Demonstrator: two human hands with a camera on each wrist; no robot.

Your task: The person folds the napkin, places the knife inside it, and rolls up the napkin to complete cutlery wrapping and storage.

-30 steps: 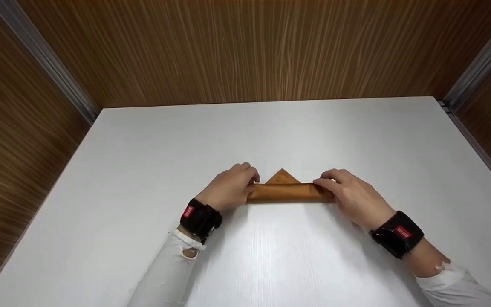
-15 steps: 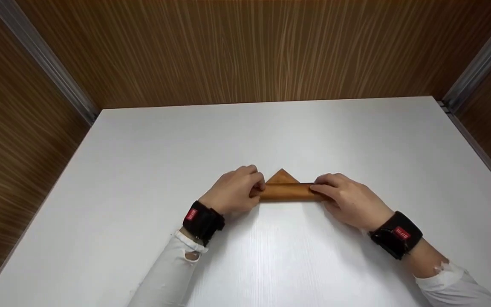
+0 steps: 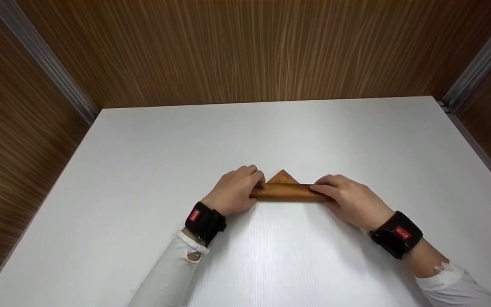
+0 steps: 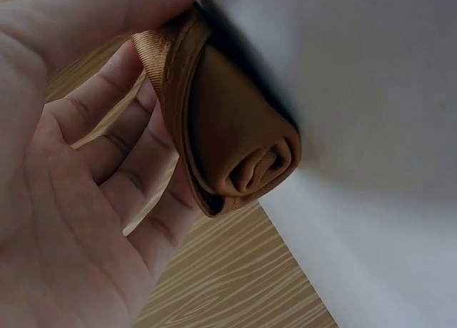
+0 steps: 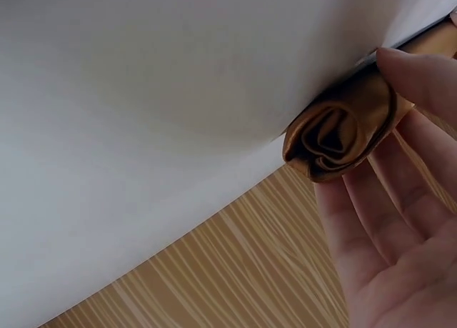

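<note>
Between my two hands lies a rolled brown napkin [image 3: 287,192] — satin-like cloth wound into a tight tube on the white table [image 3: 271,136]. My left hand [image 3: 235,190] curls round the left end, thumb on top and fingers [image 4: 136,178] wrapped beneath, so it grips the roll. My right hand [image 3: 350,200] does the same at the other end, fingers [image 5: 400,178] bent round the cloth and pinching it against the tabletop. Both wrist views show the spiral of layers at each end, snug and even, with a stitched hem on the left.

Beyond the roll, a small triangular tip of the napkin [image 3: 282,176] lies flat on the table, not yet wound in. To do this step well, I judge that both hands should turn at the same rate and with equal pressure, so the tube stays straight and neither end telescopes out; the tip needs to stay centred as the roll passes over it — slippery fabric like this may loosen if my hold eases.

No container is in view. Black wrist straps [image 3: 205,221] sit above my white sleeves [image 3: 164,277], and wood-grain panels [image 3: 245,51] close in the table on three sides.
</note>
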